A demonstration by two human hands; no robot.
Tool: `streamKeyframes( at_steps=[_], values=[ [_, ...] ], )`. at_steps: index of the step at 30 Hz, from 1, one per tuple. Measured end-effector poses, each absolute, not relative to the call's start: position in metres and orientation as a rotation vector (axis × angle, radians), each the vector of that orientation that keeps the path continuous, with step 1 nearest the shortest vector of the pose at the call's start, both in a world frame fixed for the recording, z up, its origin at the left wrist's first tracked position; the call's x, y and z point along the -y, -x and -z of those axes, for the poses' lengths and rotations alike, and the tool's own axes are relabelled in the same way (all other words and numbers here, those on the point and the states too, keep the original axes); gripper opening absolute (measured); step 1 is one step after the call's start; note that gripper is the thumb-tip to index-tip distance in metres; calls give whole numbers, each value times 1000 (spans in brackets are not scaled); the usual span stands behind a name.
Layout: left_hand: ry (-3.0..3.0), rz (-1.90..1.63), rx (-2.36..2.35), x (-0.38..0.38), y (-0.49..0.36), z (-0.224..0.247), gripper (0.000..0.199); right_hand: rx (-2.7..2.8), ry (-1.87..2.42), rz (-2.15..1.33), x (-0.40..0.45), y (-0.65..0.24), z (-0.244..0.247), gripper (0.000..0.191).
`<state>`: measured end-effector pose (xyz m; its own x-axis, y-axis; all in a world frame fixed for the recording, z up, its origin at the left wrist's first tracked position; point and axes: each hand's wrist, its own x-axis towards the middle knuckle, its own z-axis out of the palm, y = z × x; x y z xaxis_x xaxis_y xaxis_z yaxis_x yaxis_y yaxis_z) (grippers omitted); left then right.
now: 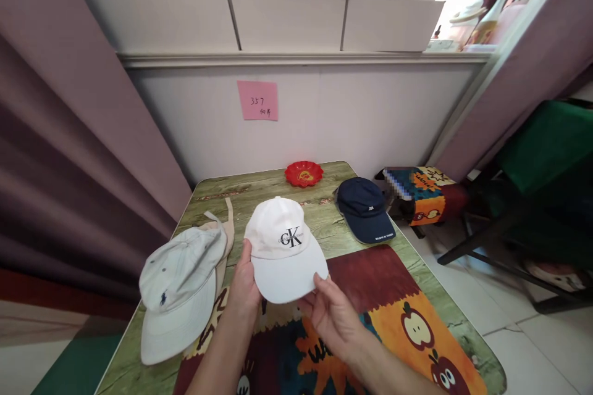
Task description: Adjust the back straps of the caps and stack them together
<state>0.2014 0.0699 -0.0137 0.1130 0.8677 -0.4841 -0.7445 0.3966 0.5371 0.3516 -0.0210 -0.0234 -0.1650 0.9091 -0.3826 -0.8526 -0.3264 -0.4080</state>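
A white cap with dark letters on its front is held up over the table, its brim toward me. My left hand grips the cap's left side, thumb on the outside. At the brim's right edge my right hand pinches it, thumb on top and fingers underneath. To the left lies a pale grey cap with a small dark emblem, on top of a beige item with straps. A navy cap rests on the table at the right.
A red scalloped dish stands at the back of the wood-patterned table. A colourful mat covers the front. Behind is a wall with a pink note; a patterned stool stands at the right.
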Motion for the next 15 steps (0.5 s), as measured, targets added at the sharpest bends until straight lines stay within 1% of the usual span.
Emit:
streamKeyframes(
  at_steps=[5,8,10,13,15],
  values=[
    [-318,-1351,-892,-67,-218,16,38,102,797,-1610,16,-365,22,39],
    [-587,-1239,-920,-51,-222,32,46,160,801,-1497,-11,-402,9,42],
    [-776,-1133,-1033,-37,-221,50,50,234,731,-1370,-34,-433,-1,42],
    [-1015,-1029,-1210,-17,-216,78,47,310,667,-1198,-69,-480,-7,34],
    [-1180,-990,-1240,-8,-213,89,43,273,700,-1099,-87,-507,4,25]
  ],
)
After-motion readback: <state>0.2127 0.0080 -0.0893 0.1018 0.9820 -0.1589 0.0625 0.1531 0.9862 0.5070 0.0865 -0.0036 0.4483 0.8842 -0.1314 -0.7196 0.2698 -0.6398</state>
